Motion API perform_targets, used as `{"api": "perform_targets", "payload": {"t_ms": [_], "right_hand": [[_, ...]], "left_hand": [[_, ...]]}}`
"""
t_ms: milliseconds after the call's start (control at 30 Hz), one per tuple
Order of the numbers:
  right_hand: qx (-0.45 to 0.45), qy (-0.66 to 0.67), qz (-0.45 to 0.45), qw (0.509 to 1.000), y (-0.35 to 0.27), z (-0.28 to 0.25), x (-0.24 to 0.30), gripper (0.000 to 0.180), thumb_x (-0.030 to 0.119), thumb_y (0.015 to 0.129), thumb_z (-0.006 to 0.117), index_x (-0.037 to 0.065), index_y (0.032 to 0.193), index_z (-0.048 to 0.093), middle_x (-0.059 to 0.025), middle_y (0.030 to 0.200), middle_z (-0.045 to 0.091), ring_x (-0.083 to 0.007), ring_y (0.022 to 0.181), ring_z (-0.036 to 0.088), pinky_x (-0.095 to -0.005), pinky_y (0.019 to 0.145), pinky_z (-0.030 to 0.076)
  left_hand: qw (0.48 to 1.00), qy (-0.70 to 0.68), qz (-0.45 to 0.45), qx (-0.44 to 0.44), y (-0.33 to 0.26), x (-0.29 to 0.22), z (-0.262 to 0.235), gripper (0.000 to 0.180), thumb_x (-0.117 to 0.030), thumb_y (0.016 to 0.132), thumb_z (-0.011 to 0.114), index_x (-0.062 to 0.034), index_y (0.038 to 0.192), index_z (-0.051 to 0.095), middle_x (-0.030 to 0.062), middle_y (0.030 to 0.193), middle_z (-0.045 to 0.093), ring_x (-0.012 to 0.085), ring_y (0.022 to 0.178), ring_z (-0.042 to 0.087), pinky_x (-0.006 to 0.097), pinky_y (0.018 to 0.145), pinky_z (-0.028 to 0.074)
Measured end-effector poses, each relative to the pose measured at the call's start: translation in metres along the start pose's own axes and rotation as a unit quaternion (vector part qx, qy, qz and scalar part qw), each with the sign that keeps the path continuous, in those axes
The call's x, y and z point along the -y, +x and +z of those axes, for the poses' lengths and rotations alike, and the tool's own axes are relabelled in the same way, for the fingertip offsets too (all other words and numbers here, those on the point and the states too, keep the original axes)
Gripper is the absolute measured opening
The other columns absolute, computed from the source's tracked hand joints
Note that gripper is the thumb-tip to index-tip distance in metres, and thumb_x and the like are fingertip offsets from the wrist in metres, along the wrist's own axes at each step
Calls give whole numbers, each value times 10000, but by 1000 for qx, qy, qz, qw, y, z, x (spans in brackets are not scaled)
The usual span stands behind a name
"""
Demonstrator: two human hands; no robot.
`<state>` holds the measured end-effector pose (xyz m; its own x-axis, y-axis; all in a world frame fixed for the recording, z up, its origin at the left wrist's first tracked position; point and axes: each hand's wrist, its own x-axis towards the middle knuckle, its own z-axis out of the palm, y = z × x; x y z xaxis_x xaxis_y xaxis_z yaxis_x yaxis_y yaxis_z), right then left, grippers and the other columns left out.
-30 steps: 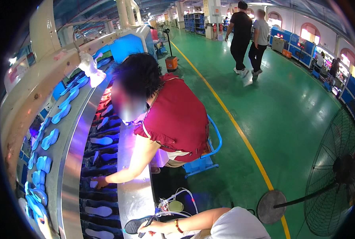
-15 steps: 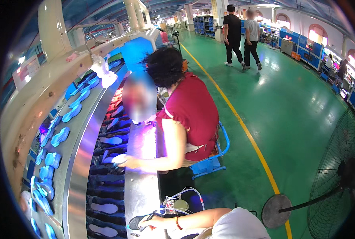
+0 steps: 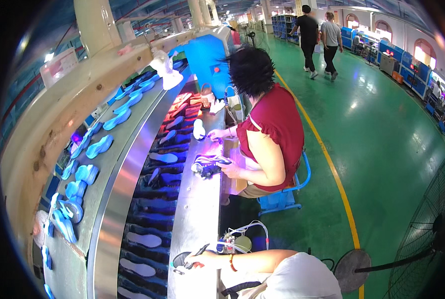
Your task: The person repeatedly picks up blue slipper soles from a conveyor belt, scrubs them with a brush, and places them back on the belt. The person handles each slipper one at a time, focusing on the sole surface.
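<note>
My right hand (image 3: pixel 201 260) reaches in from the lower edge, a beaded bracelet on its wrist. Its fingers are closed round a slim black-handled brush (image 3: pixel 202 249). By its fingertips a dark oval piece (image 3: pixel 180 259) lies on the metal ledge (image 3: pixel 195 219); its kind is unclear. Left of the ledge runs a slatted conveyor (image 3: pixel 150 205) carrying pale shoe soles (image 3: pixel 143 239). My left hand is out of view. Farther along, a seated co-worker in maroon (image 3: pixel 277 134) has one hand at a dark, striped shoe upper (image 3: pixel 208 165) on the ledge.
Blue soles (image 3: pixel 100 147) lie on a grey upper belt (image 3: pixel 125 134) at left. White tubing (image 3: pixel 255 223) and fittings sit beside the ledge. A floor fan (image 3: pixel 437 224) stands at right. Two people (image 3: pixel 320 42) walk along the green floor beyond a yellow line.
The view has swung left, shifting the scene rightward. The co-worker's arm has drawn back from the slatted conveyor to the ledge. My right hand still holds the brush.
</note>
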<state>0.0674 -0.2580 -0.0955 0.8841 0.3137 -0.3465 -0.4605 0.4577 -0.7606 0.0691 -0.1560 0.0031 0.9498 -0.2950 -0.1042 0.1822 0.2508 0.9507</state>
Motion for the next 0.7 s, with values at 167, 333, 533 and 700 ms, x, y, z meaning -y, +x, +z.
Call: {"api": "perform_targets", "payload": {"t_ms": [167,333,533,700], "right_hand": [[60,69,20,996,7,1,3,198,186,868,572,67,1025,589,-40,852,591,-99,748,558,-222,637,466],[144,218,98,960,-21,40,22,238,225,838,617,56,1005,614,-42,859,612,-106,712,539,-181,619,424],[239,105,65,963,-48,66,25,241,191,838,616,48,1031,605,-49,901,621,-110,775,573,-202,649,456],[244,24,39,969,-50,72,20,248,163,838,615,41,1053,597,-55,937,628,-113,827,602,-219,673,483]], "left_hand": [[999,-17,-23,-15,-5,10,-10,406,-323,838,540,-1,1058,429,137,1026,472,257,954,429,371,870,323],[997,-62,-38,-28,-16,22,-19,422,-328,839,532,1,1079,419,144,1047,467,265,974,425,379,885,316],[954,-295,-36,-47,-17,28,-30,442,-335,841,522,2,1104,408,152,1073,461,276,998,419,388,903,308],[955,-286,-45,-69,-22,35,-36,459,-340,843,514,4,1124,398,158,1095,456,284,1018,415,397,918,300]]}}
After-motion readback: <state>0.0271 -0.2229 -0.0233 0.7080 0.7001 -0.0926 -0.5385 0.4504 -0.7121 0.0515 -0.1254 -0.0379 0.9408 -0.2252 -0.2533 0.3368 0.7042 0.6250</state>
